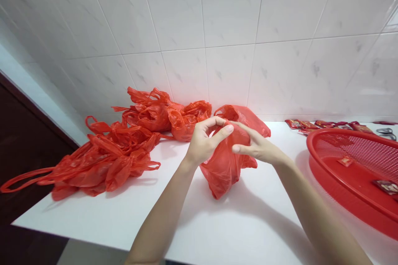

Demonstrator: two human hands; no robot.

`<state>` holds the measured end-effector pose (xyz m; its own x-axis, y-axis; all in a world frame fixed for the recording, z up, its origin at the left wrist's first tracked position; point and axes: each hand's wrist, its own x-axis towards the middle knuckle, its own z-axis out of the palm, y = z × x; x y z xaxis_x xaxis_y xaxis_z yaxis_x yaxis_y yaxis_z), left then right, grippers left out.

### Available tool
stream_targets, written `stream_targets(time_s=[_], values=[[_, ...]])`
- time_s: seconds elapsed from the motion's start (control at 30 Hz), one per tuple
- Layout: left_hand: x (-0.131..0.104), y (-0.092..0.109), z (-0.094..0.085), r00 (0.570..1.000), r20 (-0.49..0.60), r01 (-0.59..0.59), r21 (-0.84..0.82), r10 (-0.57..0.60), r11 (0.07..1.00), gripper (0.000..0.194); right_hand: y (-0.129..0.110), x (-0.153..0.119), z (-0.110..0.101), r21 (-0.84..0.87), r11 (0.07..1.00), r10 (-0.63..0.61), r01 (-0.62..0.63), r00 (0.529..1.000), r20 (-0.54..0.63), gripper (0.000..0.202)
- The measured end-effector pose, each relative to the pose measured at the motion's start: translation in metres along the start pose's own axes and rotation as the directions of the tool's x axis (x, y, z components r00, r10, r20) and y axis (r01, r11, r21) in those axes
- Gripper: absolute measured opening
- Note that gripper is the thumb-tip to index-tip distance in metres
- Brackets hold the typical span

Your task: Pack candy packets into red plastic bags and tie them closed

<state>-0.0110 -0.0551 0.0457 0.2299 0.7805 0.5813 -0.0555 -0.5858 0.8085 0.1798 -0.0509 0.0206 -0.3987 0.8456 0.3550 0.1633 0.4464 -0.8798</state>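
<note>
A red plastic bag (224,172) hangs over the middle of the white table, its lower corner pointing down. My left hand (202,140) pinches the bag's top between thumb and fingers. On the other side, my right hand (263,147) has its fingers stretched along the bag's top and its thumb held apart from them; its fingertips are partly hidden. What the bag contains, if anything, cannot be made out. Just behind it, another red plastic bag (253,120) lies against the tiled wall.
Several red plastic bags (124,161) are heaped on the left of the white table (149,215), with more bags (155,116) by the wall. A red mesh basket (326,174) holding small packets stands at right. Several packets (307,125) and scissors (386,132) lie behind it.
</note>
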Motion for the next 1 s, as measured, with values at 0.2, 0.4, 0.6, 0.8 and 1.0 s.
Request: stream_targets(time_s=[0.2, 0.4, 0.6, 0.8, 1.0], values=[[0.000, -0.004, -0.006, 0.956, -0.096, -0.237, 0.296, 0.276, 0.925, 0.006, 0.003, 0.002, 0.019, 0.089, 0.996, -0.016, 0.006, 0.993, 0.113, 0.029], [-0.001, -0.005, -0.006, 0.907, -0.111, -0.318, 0.449, 0.405, 0.835, 0.003, 0.003, 0.005, 0.033, 0.407, 0.912, -0.002, 0.048, 0.994, -0.113, 0.027], [0.005, -0.002, -0.028, 0.870, -0.245, -0.220, 0.585, 0.428, 0.781, 0.006, 0.001, 0.010, 0.026, 0.694, 0.720, 0.102, 0.006, 0.988, -0.115, 0.036], [0.011, -0.004, -0.061, 0.866, -0.379, 0.013, 0.669, 0.325, 0.743, 0.009, 0.004, 0.013, 0.007, 0.773, 0.635, 0.164, 0.000, 0.977, -0.134, 0.025], [0.011, -0.002, -0.074, 0.882, -0.391, 0.049, 0.629, 0.262, 0.776, 0.017, 0.004, 0.014, 0.004, 0.685, 0.722, 0.141, 0.100, 0.948, -0.287, 0.040]])
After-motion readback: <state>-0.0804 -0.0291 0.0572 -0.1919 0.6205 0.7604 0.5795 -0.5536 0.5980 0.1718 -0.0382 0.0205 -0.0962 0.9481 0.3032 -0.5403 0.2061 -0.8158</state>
